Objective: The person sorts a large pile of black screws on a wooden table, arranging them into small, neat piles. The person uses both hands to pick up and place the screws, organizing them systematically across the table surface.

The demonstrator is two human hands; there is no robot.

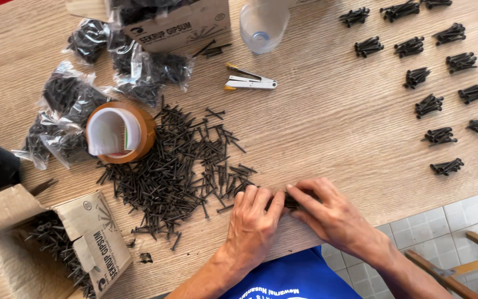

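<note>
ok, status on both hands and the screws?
Left hand and right hand pinch a small bunch of black screws together at the table edge. Loose black screw pile just left. Nothing obstructing.

Both forearms come up from the bottom edge, angling in toward each other. Left hand [253, 221] lies palm down, fingers curled forward, knuckles raised. Right hand [327, 213] sits just beside it, fingers stretched leftward, tips meeting the left fingertips, thumb tucked underneath, wrist bent.
</note>
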